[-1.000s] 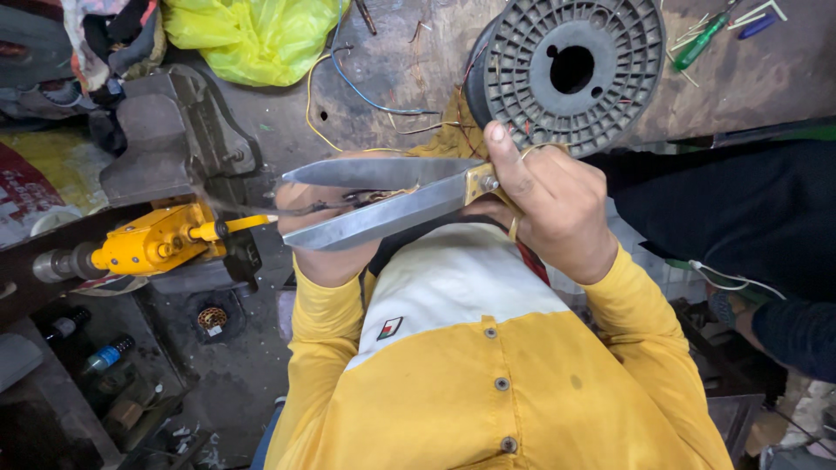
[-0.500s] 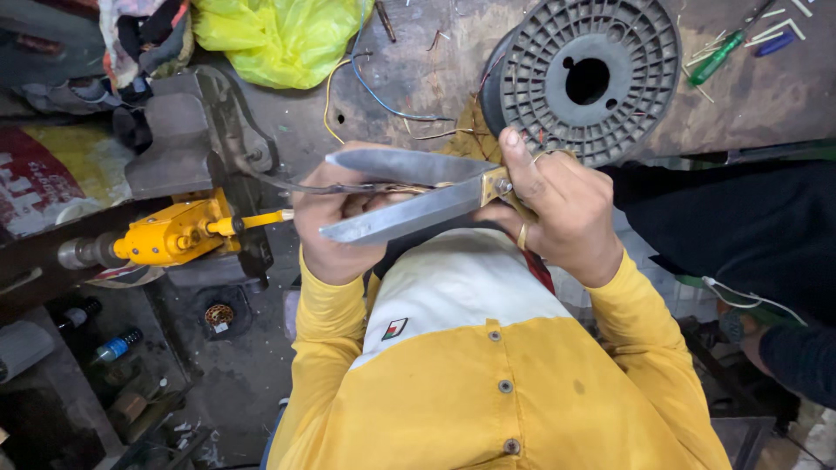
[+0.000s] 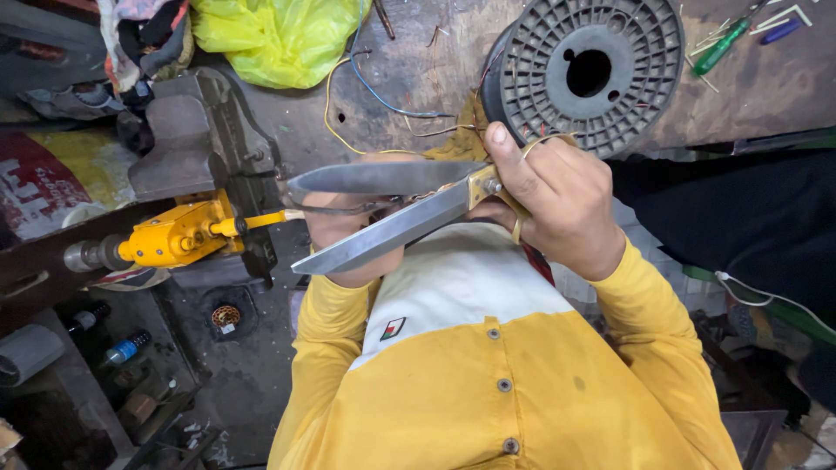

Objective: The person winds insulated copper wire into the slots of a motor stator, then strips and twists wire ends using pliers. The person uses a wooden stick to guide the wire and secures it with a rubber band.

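My right hand [image 3: 562, 204] grips the brass-coloured handles of a large pair of steel scissors [image 3: 383, 233], thumb pressed near the pivot. The two long blades point left and stand apart. My left hand [image 3: 361, 265] is closed just behind the blades, mostly hidden by them, and pinches a thin dark wire [image 3: 329, 208] that runs between them. Both hands are held in front of my yellow and white shirt [image 3: 470, 365].
A grey plastic spool [image 3: 610, 113] lies on the worn bench above my right hand, with loose wires [image 3: 383, 104] beside it. A yellow bag [image 3: 279, 35], a dark bench vise [image 3: 209, 139] and a yellow tool [image 3: 174, 235] are at left. Another person's dark sleeve [image 3: 740, 218] is at right.
The scissor blades have spread a little wider. Both hands stay in front of my chest, and the view has shifted slightly.
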A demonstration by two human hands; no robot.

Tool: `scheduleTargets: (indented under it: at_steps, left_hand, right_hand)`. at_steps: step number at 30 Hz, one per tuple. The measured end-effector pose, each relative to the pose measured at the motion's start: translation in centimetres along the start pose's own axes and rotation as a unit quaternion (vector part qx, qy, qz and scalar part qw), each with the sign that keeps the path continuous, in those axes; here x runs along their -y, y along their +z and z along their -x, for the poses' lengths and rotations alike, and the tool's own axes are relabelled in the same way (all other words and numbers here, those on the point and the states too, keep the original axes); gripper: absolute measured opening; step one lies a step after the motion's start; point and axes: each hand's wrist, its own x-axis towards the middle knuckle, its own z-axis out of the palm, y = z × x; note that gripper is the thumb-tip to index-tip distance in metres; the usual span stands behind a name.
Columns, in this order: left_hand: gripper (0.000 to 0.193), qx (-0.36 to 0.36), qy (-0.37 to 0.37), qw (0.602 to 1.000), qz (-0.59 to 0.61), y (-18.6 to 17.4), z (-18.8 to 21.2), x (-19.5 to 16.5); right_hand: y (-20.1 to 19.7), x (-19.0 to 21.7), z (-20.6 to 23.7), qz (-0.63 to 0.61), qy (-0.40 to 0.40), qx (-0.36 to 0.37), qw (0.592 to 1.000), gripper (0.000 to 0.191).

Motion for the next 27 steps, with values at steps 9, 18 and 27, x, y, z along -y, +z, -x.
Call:
scheduleTargets:
  at_steps: [9, 18, 27]
  left_hand:
    - [0.024, 0.000, -0.055, 0.994, 0.095, 0.2, 0.6, -0.1]
    - [0.020, 0.040, 0.005, 0.997, -0.061, -0.1, -1.0, -1.7]
    - [0.022, 0.059, -0.002, 0.998, 0.005, 0.6, -1.4, -0.7]
  right_hand:
    - [0.2, -0.2, 0.7, 0.018, -0.007, -0.011, 1.000, 0.082]
    - [0.4, -0.8, 1.4, 0.018, -0.002, -0.012, 1.000, 0.071]
    - [1.4, -1.1, 1.2, 0.021, -0.009, -0.028, 0.999, 0.085]
